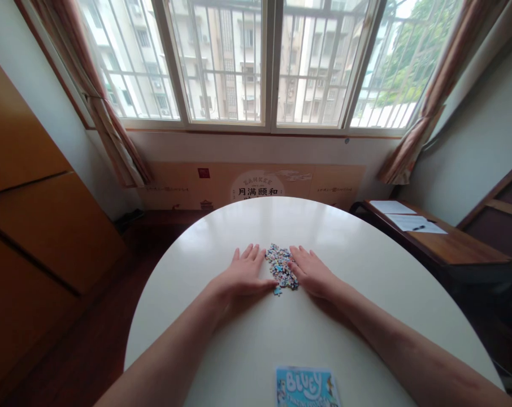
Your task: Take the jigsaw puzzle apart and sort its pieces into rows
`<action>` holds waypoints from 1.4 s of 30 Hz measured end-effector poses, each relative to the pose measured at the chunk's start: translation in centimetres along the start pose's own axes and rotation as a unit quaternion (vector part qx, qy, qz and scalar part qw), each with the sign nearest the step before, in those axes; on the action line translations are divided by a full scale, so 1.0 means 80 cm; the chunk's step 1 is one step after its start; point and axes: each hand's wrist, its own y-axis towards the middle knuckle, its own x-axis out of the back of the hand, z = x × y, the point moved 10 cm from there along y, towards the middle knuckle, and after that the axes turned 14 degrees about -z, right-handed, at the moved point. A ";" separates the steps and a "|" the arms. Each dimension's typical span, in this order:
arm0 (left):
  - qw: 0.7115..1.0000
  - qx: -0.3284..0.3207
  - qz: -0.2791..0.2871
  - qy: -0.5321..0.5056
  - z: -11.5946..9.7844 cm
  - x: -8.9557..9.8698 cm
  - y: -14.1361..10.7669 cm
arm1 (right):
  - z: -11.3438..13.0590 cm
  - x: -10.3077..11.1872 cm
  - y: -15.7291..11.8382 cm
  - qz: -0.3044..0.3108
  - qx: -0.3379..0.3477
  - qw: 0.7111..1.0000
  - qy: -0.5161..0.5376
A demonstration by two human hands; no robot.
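A pile of small multicoloured puzzle pieces (pixel 282 267) lies on the white round table (pixel 247 350), between my two hands. My left hand (pixel 247 270) rests at the pile's left side, fingers spread and pointing away from me, its thumb reaching to the near edge of the pieces. On the right side my right hand (pixel 312 270) lies with its fingers apart, the fingertips touching the pile's edge. Neither hand grips anything. One blue piece (pixel 277 291) sits at the near end, just below my left thumb.
A blue box marked "BLUEY" (pixel 307 387) lies near the table's front edge. To the right stands a wooden side table (pixel 463 246) with papers (pixel 415 223) and a pen. Windows and a printed panel (pixel 175 183) are beyond the table.
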 end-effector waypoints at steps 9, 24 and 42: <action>1.000 -0.013 0.009 -0.008 -0.006 0.002 0.001 | 0.012 0.018 -0.007 -0.004 0.019 1.000 -0.002; 0.997 -0.006 -0.071 -0.015 -0.027 0.008 0.010 | -0.039 0.040 -0.007 0.042 0.059 0.996 -0.057; 0.981 0.120 -0.147 -0.032 0.032 0.015 0.031 | 0.027 -0.003 -0.008 -0.003 0.021 0.998 -0.052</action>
